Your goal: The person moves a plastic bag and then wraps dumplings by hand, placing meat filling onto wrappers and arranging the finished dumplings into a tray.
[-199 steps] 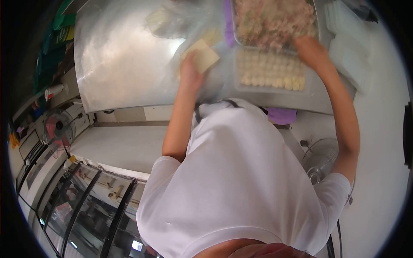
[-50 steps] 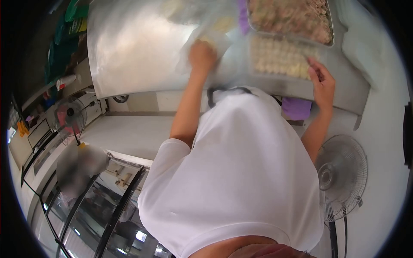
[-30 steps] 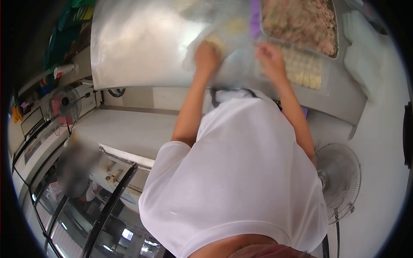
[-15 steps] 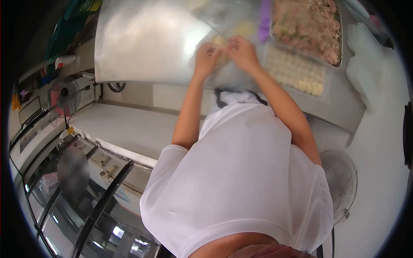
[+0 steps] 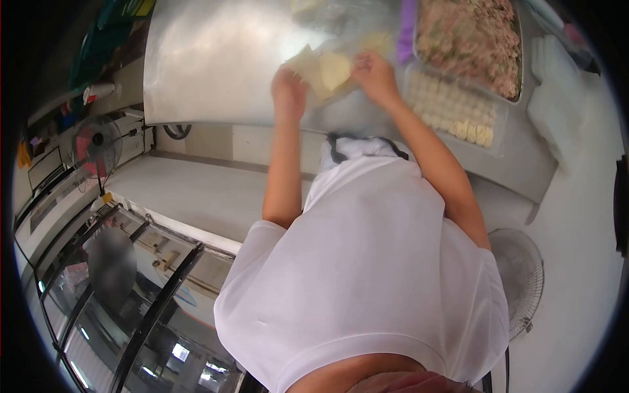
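My left hand (image 5: 289,90) is at the left edge of thin, pale yellow square sheets (image 5: 306,64) that look like dough wrappers. Its fingers are curled and slightly blurred; whatever they pinch is hidden. On the other side, my right hand (image 5: 375,74) pinches the right edge of a lighter dough wrapper (image 5: 335,71), which overlaps the sheets between my hands. Another yellow piece (image 5: 377,43) lies just beyond my right fingers. Both hands are low over the metal table (image 5: 203,65).
A tray of minced meat filling (image 5: 466,42) stands at the back right, with a purple strip (image 5: 406,29) along its left side. Nearer me, a clear tray holds rows of small pale pieces (image 5: 449,105). Fans stand at left (image 5: 98,139) and right (image 5: 517,281).
My hands have moved apart, the left one leftwards and the right one slightly right. The wrapper between them now shows more fully. A thin dark line seen near my fingers earlier no longer shows.
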Available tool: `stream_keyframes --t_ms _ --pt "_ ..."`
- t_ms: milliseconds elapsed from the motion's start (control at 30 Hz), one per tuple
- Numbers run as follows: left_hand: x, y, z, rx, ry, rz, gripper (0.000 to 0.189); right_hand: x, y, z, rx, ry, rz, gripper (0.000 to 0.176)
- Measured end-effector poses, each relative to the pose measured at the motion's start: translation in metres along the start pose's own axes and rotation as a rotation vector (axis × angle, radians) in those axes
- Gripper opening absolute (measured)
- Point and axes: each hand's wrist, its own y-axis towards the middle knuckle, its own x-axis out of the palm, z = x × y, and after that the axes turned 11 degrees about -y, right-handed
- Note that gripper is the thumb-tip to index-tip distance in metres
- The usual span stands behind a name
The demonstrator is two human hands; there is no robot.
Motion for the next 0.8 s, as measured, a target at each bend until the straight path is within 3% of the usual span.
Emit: stream_keyframes --t_ms 67,100,167,233,333,367,467,500,533,600,633,667,733,800 --pt "-0.009 0.006 0.017 0.003 -0.015 0.011 0.03 0.004 -0.004 0.007 -0.107 -0.109 0.064 0.033" --pt "-0.017 0.006 0.026 0.012 -0.097 -0.079 0.034 0.002 -0.004 0.01 -0.215 -0.225 0.125 0.03" --pt "-0.012 0.002 0.038 -0.007 -0.192 -0.186 0.037 -0.019 -0.014 0.004 -0.227 -0.19 0.1 0.028" --pt "0.012 -0.013 0.052 -0.016 -0.254 -0.03 0.047 -0.048 -0.031 0.006 -0.344 -0.104 0.117 0.025" --pt "0.021 -0.011 0.043 0.021 -0.166 0.092 0.049 -0.133 -0.055 0.014 -0.204 -0.148 0.005 0.023" --pt "0.009 -0.007 0.039 -0.017 -0.146 -0.022 0.039 -0.166 -0.059 0.027 -0.163 -0.168 -0.048 0.022" --pt "-0.015 0.01 0.01 -0.074 -0.18 0.029 0.032 -0.257 -0.071 0.033 -0.203 -0.721 0.068 0.028" --pt "0.015 -0.005 0.009 -0.116 -0.148 0.028 0.036 -0.277 -0.071 0.031 -0.169 -0.944 0.087 0.032" --pt "0.032 -0.01 0.001 -0.122 -0.145 0.024 0.036 -0.288 -0.07 0.029 -0.162 -0.944 0.091 0.032" --pt "0.05 -0.016 -0.011 -0.145 0.135 -0.052 0.034 -0.302 -0.068 0.031 -0.178 -1.299 0.125 0.038" --pt "0.035 0.002 -0.021 0.14 0.633 -0.252 0.033 -0.301 -0.066 0.034 -0.166 -1.299 0.131 0.038" --pt "0.016 0.01 -0.032 0.135 0.636 -0.261 0.033 -0.295 -0.06 0.035 -0.212 -1.305 0.132 0.038" --pt "0.07 -0.013 -0.027 -0.277 0.034 -0.046 0.032 -0.284 -0.05 0.033 -0.263 -1.312 0.133 0.037" --pt "0.083 -0.02 -0.03 -0.287 0.061 -0.058 0.038 -0.273 -0.04 0.028 -0.366 -1.229 0.106 0.032"
